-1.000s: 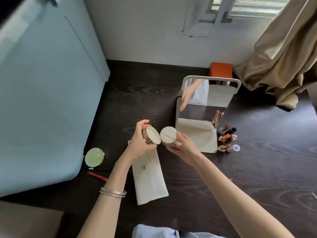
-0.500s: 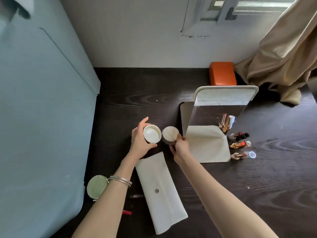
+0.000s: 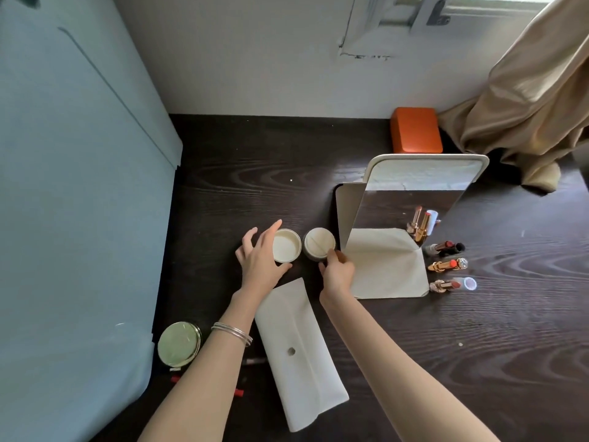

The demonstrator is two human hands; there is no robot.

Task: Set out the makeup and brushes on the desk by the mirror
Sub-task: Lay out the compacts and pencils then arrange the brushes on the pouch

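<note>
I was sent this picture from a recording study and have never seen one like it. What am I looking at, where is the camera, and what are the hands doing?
There is no machine here. The camera sits on a person's head and looks down at their own two arms over a dark wooden desk.

The left hand touches the rim of an open lid, its fingers fairly straight. The right hand pinches the edge of a small round jar beside it. Both stand on the desk, just left of a folding mirror.

Right of the mirror lie three lipsticks, uncapped. Near the person lies a white pouch, and at the left edge a round green compact. An orange box sits by the wall.
</note>
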